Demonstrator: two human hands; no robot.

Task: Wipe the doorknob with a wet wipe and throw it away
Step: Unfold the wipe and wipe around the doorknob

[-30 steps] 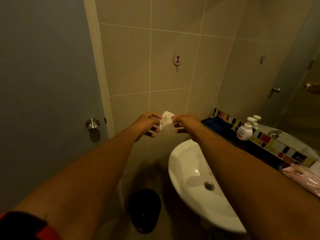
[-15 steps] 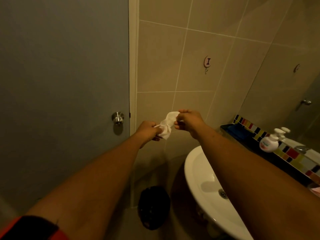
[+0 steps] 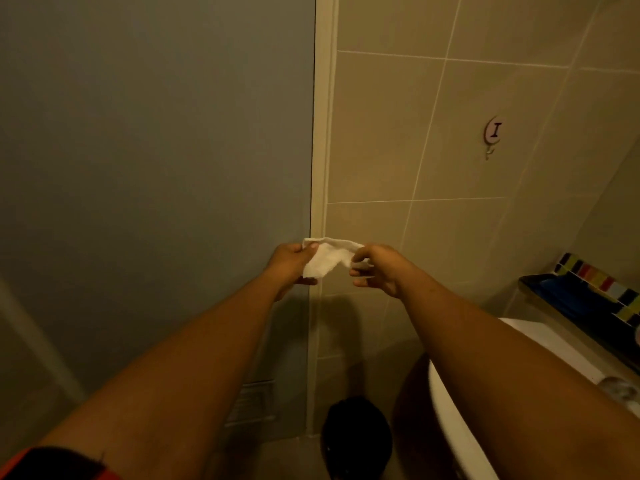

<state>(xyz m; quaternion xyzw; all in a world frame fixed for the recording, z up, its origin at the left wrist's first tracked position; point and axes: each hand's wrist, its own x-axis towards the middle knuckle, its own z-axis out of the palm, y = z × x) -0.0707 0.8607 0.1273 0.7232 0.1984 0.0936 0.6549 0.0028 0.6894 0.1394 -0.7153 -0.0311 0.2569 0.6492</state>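
Note:
A white wet wipe (image 3: 327, 259) is stretched between my two hands at the right edge of the grey door (image 3: 156, 168). My left hand (image 3: 291, 266) pinches its left end and my right hand (image 3: 375, 270) pinches its right end. The doorknob is hidden behind my left hand and the wipe. A black bin (image 3: 356, 441) stands on the floor below, between the door frame and the sink.
A white sink (image 3: 457, 434) juts out at the lower right. Above it runs a dark shelf (image 3: 568, 303) with a strip of coloured tiles. A small wall hook (image 3: 492, 133) is fixed to the beige tiled wall. A vent grille (image 3: 252, 403) sits low in the door.
The view has swung left, so the door fills more of the frame. My hands with the wipe have moved left to the door's edge and now cover the knob; the wipe is spread wider.

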